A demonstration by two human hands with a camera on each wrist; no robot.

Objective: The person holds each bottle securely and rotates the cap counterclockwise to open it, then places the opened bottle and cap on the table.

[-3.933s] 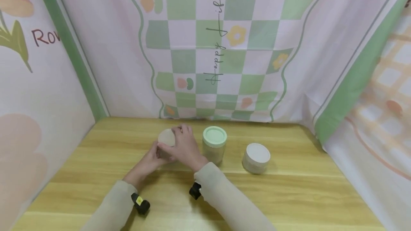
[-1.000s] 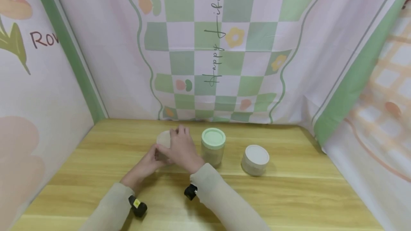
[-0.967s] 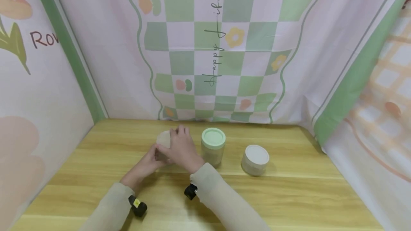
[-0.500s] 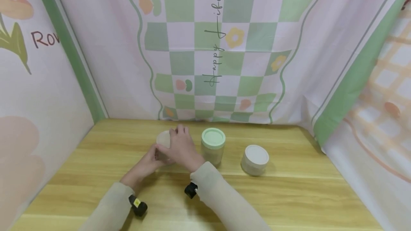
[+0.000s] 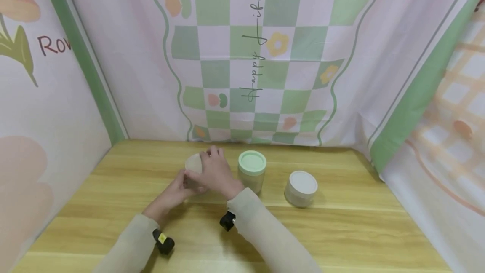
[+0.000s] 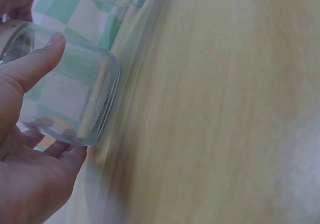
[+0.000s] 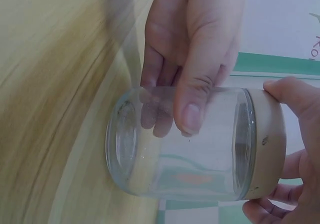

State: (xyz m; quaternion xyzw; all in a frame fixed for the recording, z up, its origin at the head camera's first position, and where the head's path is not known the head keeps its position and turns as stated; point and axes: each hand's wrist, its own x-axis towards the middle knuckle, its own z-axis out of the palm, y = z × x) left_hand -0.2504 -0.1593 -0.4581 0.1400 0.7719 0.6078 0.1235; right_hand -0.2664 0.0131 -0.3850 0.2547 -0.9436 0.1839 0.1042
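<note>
A clear glass jar (image 7: 210,159) with a beige lid (image 7: 267,144) stands upright on the table at left of centre. My left hand (image 5: 174,191) grips the jar's body, thumb on the near side and fingers round the other, as the right wrist view shows. On top, my right hand (image 5: 217,174) grips the lid by its edge, with the thumb on one side and the fingers on the opposite side. Through the glass no contents show. In the head view both hands cover most of the jar, and part of the lid's top shows between them.
Just right of my right hand stands a taller jar with a mint-green lid (image 5: 252,162). Farther right sits a short jar with a white lid (image 5: 303,182). The wooden table (image 5: 341,231) ends at a checkered cloth (image 5: 246,70) behind.
Both hands keep their places on the jar and lid. My right wrist has shifted slightly right and up over the last half second. The other jars have not moved.
</note>
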